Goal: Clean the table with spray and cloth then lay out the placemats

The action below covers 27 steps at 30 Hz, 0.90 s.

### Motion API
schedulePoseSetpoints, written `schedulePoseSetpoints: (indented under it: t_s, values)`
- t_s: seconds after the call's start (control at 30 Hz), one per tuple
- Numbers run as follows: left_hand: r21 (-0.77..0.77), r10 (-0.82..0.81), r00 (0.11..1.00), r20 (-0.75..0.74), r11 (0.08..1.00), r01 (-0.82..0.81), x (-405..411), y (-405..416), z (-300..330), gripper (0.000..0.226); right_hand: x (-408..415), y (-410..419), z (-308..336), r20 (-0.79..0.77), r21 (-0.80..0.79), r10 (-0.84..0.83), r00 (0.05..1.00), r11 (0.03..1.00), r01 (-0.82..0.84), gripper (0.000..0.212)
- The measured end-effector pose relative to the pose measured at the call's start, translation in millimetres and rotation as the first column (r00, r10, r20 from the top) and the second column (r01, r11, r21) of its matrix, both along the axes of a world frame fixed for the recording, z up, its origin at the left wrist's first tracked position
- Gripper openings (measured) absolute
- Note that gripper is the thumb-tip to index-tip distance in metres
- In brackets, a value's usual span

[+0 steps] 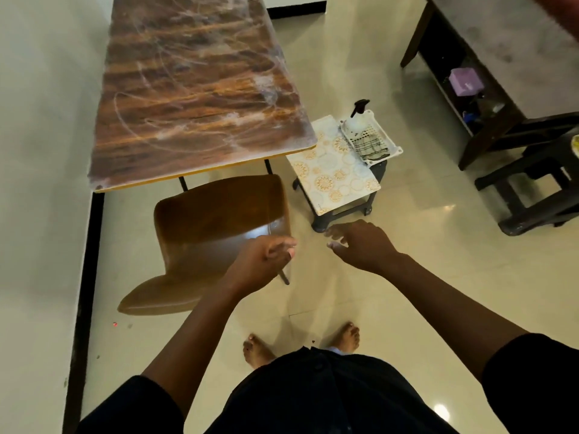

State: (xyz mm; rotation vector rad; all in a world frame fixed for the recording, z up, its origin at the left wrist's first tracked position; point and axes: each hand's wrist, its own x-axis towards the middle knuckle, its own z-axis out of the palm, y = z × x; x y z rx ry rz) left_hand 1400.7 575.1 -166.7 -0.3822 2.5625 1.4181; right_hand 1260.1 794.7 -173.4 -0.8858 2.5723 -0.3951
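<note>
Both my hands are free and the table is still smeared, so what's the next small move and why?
Probably reach the right hand forward to the spray bottle in the white basket on the stool. The table shows white streaks, both hands hold nothing, and spraying comes before wiping with the cloth.

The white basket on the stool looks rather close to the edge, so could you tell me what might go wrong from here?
1. The white basket, holding the spray bottle and striped cloth, overhangs the stool; a careless grab by the right hand could tip it.
2. The placemats lie partly under the basket and may slide off with it.
3. The chair blocks the smeared table.
</note>
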Motion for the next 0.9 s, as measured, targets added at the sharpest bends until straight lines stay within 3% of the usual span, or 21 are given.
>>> schedulePoseSetpoints:
  t_s: [0.13,0.33,0.5,0.7,0.9]
  values:
    - [0.040,0.039,0.999,-0.031,0.998,-0.038,-42,57,3,0.024,-30,53,8,0.066,-0.122,-0.156,0.986,0.979,0.163,0.022]
    - [0.156,0.063,0.995,-0.077,0.986,-0.050,-103,125,7,0.018,-73,120,15,0.109,-0.300,-0.266,0.958,0.910,0.287,0.014]
    - [0.147,0.034,0.997,-0.075,0.989,-0.022,-156,166,7,0.018,-109,160,19,0.172,-0.401,-0.343,0.923,0.832,0.384,0.014]
    - [0.169,-0.006,0.996,-0.087,0.985,0.020,-235,195,-3,0.019,-168,193,13,0.217,-0.466,-0.407,0.887,0.756,0.461,0.016]
    - [0.213,-0.028,0.997,-0.078,0.976,0.044,-337,217,-16,0.024,-252,213,9,0.241,-0.466,-0.420,0.875,0.741,0.484,0.013]
